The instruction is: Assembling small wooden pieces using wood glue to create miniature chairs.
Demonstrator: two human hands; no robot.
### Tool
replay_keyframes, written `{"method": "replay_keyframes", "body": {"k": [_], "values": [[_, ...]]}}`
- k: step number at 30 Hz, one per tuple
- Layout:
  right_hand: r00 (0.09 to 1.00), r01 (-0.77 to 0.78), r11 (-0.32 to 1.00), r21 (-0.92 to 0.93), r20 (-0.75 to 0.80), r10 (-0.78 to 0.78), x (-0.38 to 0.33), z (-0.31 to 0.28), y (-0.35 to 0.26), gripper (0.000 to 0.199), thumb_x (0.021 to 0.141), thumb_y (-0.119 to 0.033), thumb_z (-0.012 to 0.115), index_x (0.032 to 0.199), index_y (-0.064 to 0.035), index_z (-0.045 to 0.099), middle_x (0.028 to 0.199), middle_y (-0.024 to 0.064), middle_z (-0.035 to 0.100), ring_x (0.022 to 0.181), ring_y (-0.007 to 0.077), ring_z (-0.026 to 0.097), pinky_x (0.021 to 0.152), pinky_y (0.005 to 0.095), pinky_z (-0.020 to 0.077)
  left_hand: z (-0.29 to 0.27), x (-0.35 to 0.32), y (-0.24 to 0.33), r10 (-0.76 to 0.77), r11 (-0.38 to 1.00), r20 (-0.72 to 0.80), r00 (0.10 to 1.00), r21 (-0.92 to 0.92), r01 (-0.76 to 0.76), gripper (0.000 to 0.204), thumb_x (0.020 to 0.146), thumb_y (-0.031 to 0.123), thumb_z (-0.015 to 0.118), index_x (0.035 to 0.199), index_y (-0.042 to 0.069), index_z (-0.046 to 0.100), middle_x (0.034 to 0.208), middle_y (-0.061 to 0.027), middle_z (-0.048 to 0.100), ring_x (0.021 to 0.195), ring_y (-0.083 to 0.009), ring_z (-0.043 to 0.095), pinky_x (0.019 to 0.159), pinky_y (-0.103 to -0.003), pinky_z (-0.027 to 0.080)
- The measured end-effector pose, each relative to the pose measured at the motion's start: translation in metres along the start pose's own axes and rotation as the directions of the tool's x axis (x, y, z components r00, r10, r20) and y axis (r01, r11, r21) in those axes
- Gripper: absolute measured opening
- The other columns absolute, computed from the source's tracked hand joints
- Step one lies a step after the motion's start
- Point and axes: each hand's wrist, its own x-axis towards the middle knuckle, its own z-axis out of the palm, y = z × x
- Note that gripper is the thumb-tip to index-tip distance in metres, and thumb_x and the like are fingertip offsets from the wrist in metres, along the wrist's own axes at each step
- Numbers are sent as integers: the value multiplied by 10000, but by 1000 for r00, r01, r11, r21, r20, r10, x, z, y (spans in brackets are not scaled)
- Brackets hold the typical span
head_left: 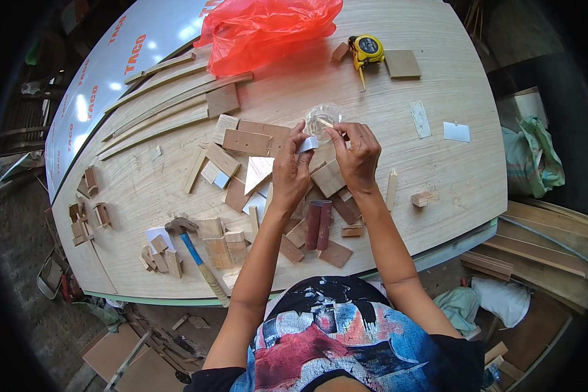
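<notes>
My left hand (292, 168) is closed, pinching a small white piece (308, 144) between thumb and fingers. In my right hand (357, 155) is a thin, light wooden stick (326, 123), whose tip reaches over a round transparent dish (320, 111). What the dish holds is hard to make out. Below and between my forearms lie loose wood blocks (329, 178) and a rolled piece of dark red sandpaper (318, 224). A white triangular piece (259, 173) rests just left of my left hand.
On the pale wooden tabletop (431, 176) a hammer (199, 258) lies at the near left. Long wood strips (157, 108) are at the far left. A red plastic bag (261, 36), a yellow tape measure (367, 51) and a square wood piece (403, 64) lie toward the back.
</notes>
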Motion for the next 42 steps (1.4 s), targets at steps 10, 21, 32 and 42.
{"method": "replay_keyframes", "body": {"k": [10, 21, 32, 42], "values": [[990, 130, 991, -27, 54, -129, 5, -3, 2, 112, 648, -45, 662, 755, -38, 629, 724, 57, 584, 682, 216, 542, 602, 302, 444, -1, 9, 3, 58, 991, 29, 998, 119, -61, 228, 748, -42, 522, 965, -4, 465, 1141, -172, 495, 1004, -331, 504, 824, -363, 410], [975, 209, 976, -64, 89, -203, 14, -4, 4, 121, 610, -46, 658, 729, -62, 640, 726, 38, 582, 701, 199, 525, 619, 298, 434, -4, 11, 10, 56, 983, 75, 996, 169, -68, 250, 722, -81, 510, 958, -12, 463, 1197, -173, 462, 1011, -320, 508, 819, -342, 414], [954, 239, 969, -58, 201, -224, 21, -3, 7, 108, 608, -52, 660, 714, -67, 644, 737, 37, 608, 715, 195, 534, 665, 304, 413, -7, 11, 6, 84, 982, 95, 992, 161, -99, 249, 714, -95, 505, 947, -19, 459, 1186, -170, 471, 998, -324, 514, 809, -334, 422], [977, 173, 980, -103, 146, -157, 21, -14, 8, 101, 620, -62, 664, 718, -66, 643, 729, 20, 604, 713, 182, 529, 658, 304, 380, -6, 7, 10, 105, 955, 115, 988, 264, -132, 259, 704, -99, 509, 941, -8, 457, 1205, -167, 456, 1028, -335, 496, 819, -357, 417]]}}
